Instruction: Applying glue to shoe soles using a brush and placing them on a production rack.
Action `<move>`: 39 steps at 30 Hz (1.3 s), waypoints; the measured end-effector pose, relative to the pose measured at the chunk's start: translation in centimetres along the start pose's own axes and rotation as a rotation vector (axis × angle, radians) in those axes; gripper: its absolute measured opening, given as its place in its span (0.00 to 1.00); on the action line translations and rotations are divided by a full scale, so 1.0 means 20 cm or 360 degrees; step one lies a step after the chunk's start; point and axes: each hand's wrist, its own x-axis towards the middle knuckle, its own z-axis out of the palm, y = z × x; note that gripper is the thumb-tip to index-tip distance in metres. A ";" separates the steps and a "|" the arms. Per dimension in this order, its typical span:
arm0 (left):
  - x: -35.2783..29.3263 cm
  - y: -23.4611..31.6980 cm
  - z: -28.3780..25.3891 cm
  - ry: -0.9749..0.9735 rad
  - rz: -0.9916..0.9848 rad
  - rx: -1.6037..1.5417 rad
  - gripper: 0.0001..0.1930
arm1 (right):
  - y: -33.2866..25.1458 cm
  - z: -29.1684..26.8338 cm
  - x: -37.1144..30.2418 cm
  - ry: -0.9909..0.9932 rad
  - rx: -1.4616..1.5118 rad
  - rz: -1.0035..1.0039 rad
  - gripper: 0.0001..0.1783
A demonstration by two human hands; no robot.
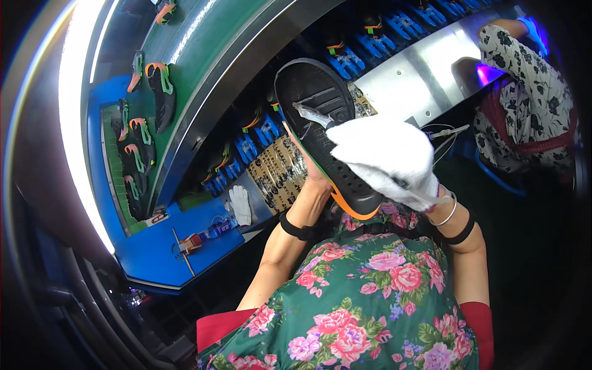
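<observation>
A black shoe outsole (302, 83) with an orange rim at its heel end is held up in front of my chest, tilted, its ridged and pitted inner face toward me. My left hand (316, 172) is bare and grips the sole from its left edge and underside; most of its fingers are hidden behind it. My right hand (388, 157), in a white knit glove, is closed over the sole's right side. From its fingers a small brush-like tool (316, 116) with a pale flat end reaches onto the sole; its exact kind is unclear.
A green conveyor belt (203, 37) at the left carries several black shoe parts with orange and green trim. Blue holders (246, 147) line the metal track. A white glove (240, 205) and a blue-labelled bottle (220, 226) lie by the blue table (151, 250). Another person's patterned sleeve (524, 68) is at right.
</observation>
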 end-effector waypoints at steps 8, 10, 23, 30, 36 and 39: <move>0.05 0.07 0.05 0.0221 0.0105 0.0545 0.63 | 0.00 0.06 -0.04 -0.0083 0.0219 0.0116 0.15; 0.04 0.07 0.15 0.0742 0.0255 0.0921 0.66 | 0.02 0.05 -0.02 -0.0103 0.0014 0.0063 0.17; 0.11 0.12 0.21 0.0031 -0.0014 0.0659 0.65 | -0.01 0.14 -0.10 -0.0224 0.0149 0.0043 0.16; 0.12 0.17 0.27 0.0071 0.0115 0.0737 0.64 | 0.00 0.09 -0.10 -0.0161 0.0167 0.0100 0.14; 0.12 0.21 0.27 -0.0029 0.0146 0.0663 0.64 | -0.04 0.09 -0.10 -0.0173 0.0361 0.0222 0.13; 0.13 0.23 0.28 -0.0039 0.0171 0.0668 0.65 | -0.02 0.08 -0.12 -0.0096 0.0377 0.0310 0.13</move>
